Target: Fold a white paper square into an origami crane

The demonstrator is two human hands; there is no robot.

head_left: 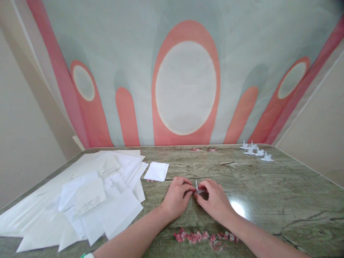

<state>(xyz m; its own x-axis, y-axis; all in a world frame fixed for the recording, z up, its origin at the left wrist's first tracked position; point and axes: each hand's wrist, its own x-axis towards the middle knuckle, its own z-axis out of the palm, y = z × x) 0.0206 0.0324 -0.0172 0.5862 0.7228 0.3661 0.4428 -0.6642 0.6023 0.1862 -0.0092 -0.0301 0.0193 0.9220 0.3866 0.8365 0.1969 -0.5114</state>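
Note:
A small white origami crane (200, 191) is pinched between my two hands just above the wooden-look table (258, 190). One thin point of it stands upright; much of the rest is covered by fingers. My left hand (177, 197) is closed, thumb and fingertips meeting at the crane's left end. From the right side, my right hand (214, 199) grips it between thumb and bent fingers. Beyond my left hand lies a small stack of white paper squares (156, 171).
A broad, untidy spread of white paper sheets (120, 211) covers the table's left side. Several folded paper cranes (267, 157) stand near the far right corner. A patterned wall covering (185, 139) rises behind the table's back edge. Pink flower prints (192, 236) mark the tabletop.

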